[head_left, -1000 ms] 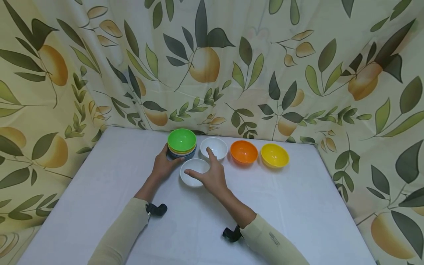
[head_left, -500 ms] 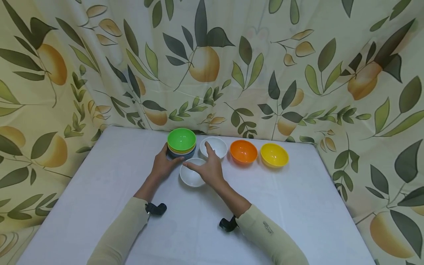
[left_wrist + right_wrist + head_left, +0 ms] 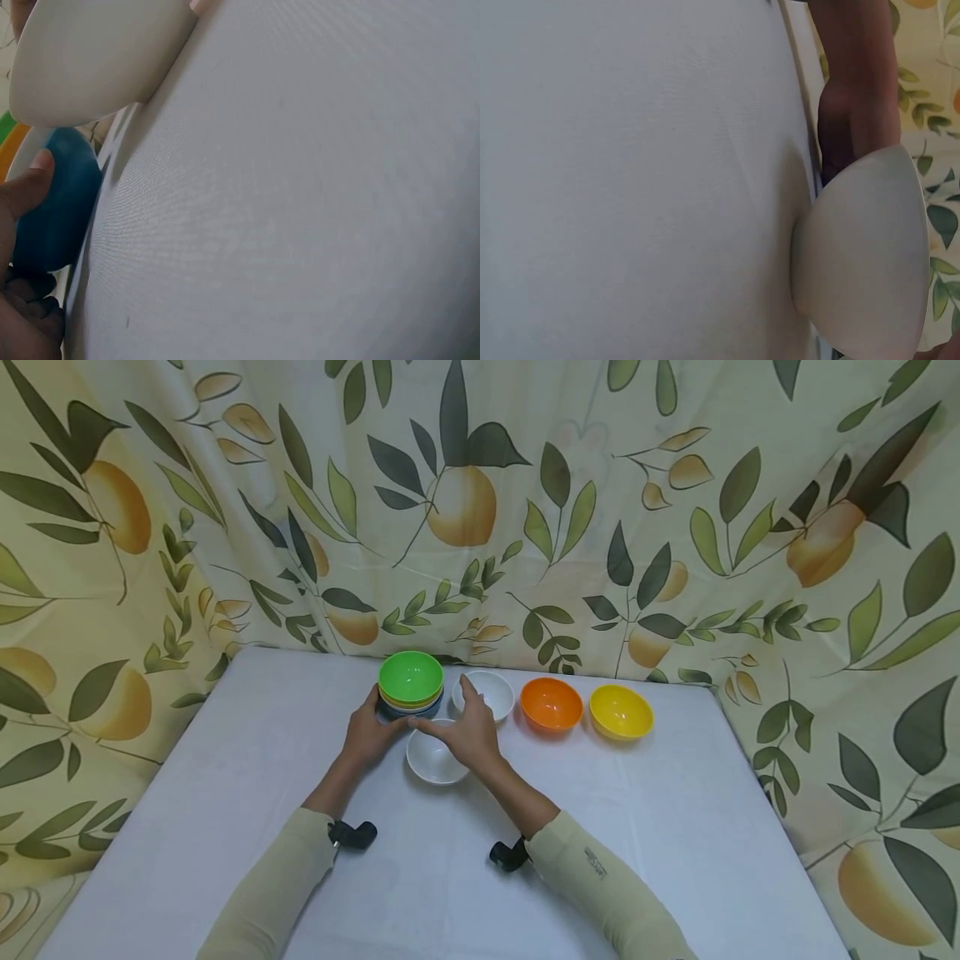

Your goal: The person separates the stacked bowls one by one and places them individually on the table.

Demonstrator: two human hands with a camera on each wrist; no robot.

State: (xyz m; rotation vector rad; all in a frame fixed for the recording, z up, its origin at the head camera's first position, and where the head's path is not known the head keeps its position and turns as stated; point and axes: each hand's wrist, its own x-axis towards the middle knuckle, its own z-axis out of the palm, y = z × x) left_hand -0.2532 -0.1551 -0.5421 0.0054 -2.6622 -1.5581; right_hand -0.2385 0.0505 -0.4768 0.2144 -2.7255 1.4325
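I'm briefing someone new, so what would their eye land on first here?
Likely the green bowl, bright atop a stack near the far edge of the table, the left hand gripping that stack. Next, the orange bowl and yellow bowl, side by side farther right. Behind them, the fruit-printed curtain fills the top of the head view.

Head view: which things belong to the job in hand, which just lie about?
Likely in the job:
bowl stack, gripped by the left hand
front white bowl and back white bowl, near the right hand

Apparently just lying about, untouched:
orange bowl
yellow bowl
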